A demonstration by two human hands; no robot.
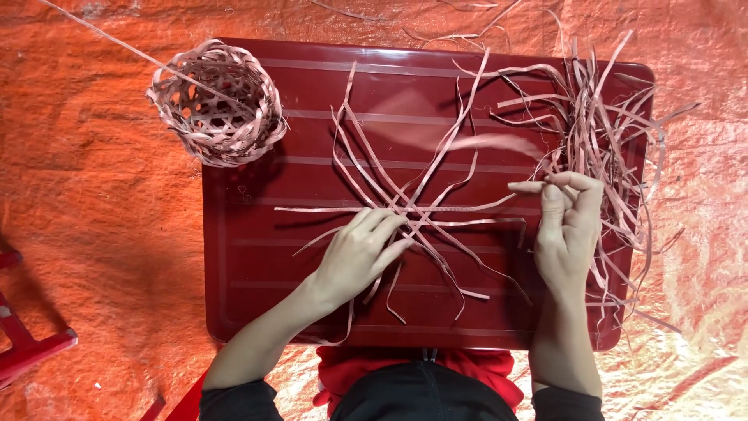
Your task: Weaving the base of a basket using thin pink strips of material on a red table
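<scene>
Far left: small woven basket (216, 103), rim on red tray (257, 312). Centre: crossed strips (405, 204), pinned flat under left hand (360, 253), fingers together. Right hand (567, 226) pinching one blurred strip (491, 142) beside loose strip pile (604, 132). Risk: pressure easing, crossing likely to spring apart.

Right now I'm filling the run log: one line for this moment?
left hand: pressing crossed strips | right hand: pinching one strip from loose pile | woven basket: at red table corner
</scene>
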